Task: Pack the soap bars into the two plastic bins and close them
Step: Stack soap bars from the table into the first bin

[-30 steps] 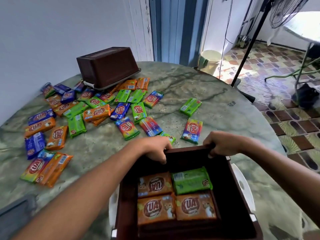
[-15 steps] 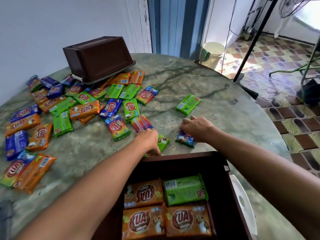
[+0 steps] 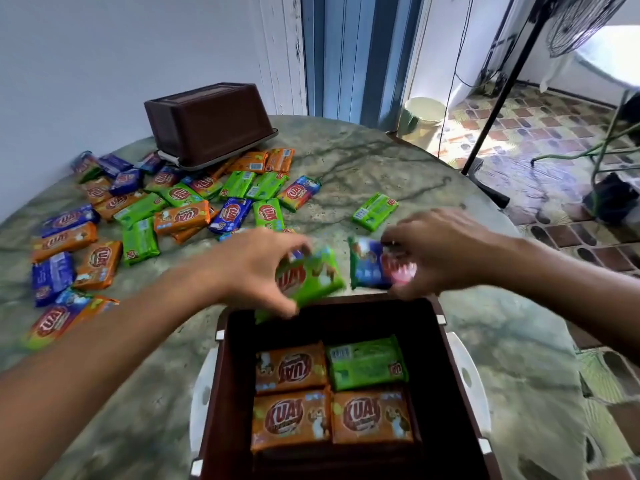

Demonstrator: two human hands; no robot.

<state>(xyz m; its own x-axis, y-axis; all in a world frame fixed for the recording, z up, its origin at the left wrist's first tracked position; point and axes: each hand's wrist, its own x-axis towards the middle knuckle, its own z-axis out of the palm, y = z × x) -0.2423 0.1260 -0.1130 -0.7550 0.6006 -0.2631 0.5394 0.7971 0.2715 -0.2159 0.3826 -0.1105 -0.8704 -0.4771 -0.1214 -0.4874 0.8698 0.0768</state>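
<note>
Near bin [image 3: 446, 368] sits open at the surface's near edge w/ four bars on its floor: three orange [image 3: 291, 372] and one green [image 3: 367, 363]. Lots of room left, no lid on it.

Change since a sec ago: both hands were on the bin's far rim, then went out to the loose bars just beyond it. Now each has one lifted. Left hand [image 3: 256, 268] grips a green bar [image 3: 311, 278], fingers curled round it, bar hanging over the far rim. Right hand [image 3: 440, 251] pinches a blue bar [image 3: 367, 263], just short of the rim. Both blurred, so prob. mid-move toward the bin. Means two more about to go in; packing is early on.

Further out: a lone green bar [image 3: 375, 211] past the right hand, then a big scatter of bars [image 3: 180, 216] (orange, green, blue) across the left of the surface [image 3: 363, 168]. Second bin [image 3: 207, 123] is upside down at the far side, resting on a pale tray-like piece, maybe its lid; some bars touch its edge. Needs flipping before use.

In the way: nothing btw hands and bin. Fan stand [image 3: 498, 95] and bucket [image 3: 422, 116] are off the surface, well apart.
</note>
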